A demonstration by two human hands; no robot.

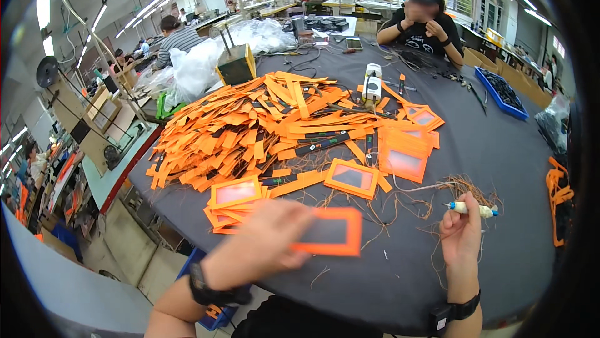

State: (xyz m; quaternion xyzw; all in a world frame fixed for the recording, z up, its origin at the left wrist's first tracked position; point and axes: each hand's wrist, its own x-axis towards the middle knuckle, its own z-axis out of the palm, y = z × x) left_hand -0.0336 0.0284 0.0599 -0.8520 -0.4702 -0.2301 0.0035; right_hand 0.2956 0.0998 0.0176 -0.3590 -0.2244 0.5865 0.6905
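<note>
My left hand (265,233), slightly blurred, grips an orange-framed panel with a clear window (355,232) by its left side, above the near part of the table. In my right hand (461,238) is a pen-like tool (470,208), whitish with blue ends, its thin tip pointing left. Several similar panels lie in a stack (234,193) just beyond my left hand. Another panel (351,178) rests in the middle, and a further stack (403,155) lies to its right. A large heap of orange strips (244,125) rises behind them.
Loose orange threads (465,188) gather beyond my right hand. A white device (372,85) and a dark box with two upright rods (236,65) stand behind the heap. At the far right sits a blue tray (501,93) of black parts. Another person (425,22) sits across the table.
</note>
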